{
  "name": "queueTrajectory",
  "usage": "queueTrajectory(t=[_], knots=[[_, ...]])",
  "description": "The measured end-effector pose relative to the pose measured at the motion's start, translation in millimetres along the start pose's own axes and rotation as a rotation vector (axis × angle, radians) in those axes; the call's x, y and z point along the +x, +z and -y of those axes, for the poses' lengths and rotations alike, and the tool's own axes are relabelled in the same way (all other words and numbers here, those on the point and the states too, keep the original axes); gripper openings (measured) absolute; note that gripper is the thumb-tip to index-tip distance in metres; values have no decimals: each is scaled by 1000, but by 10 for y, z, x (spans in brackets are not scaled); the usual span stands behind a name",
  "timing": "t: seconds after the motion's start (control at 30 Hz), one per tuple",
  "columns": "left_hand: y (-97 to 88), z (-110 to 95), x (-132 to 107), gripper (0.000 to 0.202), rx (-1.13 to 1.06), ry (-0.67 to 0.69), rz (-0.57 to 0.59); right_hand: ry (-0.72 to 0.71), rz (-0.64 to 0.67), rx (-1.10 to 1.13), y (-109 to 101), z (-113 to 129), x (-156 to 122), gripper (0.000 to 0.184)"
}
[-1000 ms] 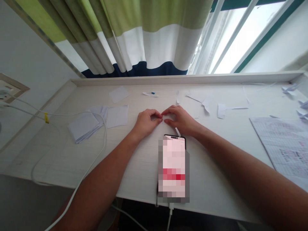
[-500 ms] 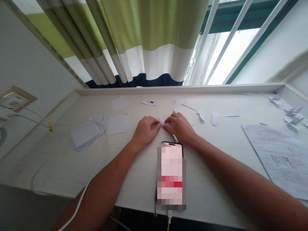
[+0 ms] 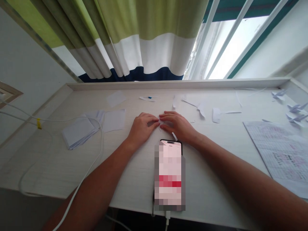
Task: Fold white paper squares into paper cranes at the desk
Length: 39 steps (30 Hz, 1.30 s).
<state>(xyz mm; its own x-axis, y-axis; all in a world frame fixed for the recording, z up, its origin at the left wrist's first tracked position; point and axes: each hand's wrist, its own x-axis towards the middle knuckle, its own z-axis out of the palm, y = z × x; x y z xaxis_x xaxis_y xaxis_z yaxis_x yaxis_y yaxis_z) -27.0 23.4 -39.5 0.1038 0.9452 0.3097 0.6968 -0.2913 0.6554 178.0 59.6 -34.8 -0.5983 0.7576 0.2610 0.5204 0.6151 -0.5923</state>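
A small white piece of folded paper [image 3: 160, 125] is between my two hands, low over the white desk. Thumb and fingertips of my left hand [image 3: 142, 127] pinch its left side. My right hand [image 3: 178, 126] has its thumb and fingers around the other side, mostly covering it. The paper's exact shape is hidden by my fingers. A narrow white paper strip [image 3: 174, 136] lies by my right wrist. Just below the hands is a phone [image 3: 170, 160], its screen lit and partly blurred out, with a cable plugged into its lower end.
Left stands a stack of white paper sheets [image 3: 78, 131], with a single sheet [image 3: 115, 120] beside it. A white cable [image 3: 102, 141] crosses my left forearm. Paper scraps [image 3: 202, 110] lie behind; folded paper pieces [image 3: 297, 109] and a printed sheet [image 3: 281, 154] are at right.
The view has shifted slightly, so the desk things appear a little displaced. My right fingers have spread and moved closer to the left fingertips around the paper.
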Motion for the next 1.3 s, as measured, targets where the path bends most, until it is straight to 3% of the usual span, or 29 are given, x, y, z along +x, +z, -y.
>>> queueTrajectory(t=[0.43,0.7,0.93,1.17,1.3], knots=[[-79,-33,18,11,71,-16,80,9,55,3,-35,29,-2,28],[-129,-49,30,21,113,-17,110,-73,85,-45,-85,-25,14,32],[-134,1,22,16,196,1,155,-44,102,-74,-111,8,29,26],[-169,51,39,17,152,42,164,-154,151,-51,-198,-44,9,29],[-195,74,75,10,97,62,95,-151,184,-60,-219,-93,25,28]])
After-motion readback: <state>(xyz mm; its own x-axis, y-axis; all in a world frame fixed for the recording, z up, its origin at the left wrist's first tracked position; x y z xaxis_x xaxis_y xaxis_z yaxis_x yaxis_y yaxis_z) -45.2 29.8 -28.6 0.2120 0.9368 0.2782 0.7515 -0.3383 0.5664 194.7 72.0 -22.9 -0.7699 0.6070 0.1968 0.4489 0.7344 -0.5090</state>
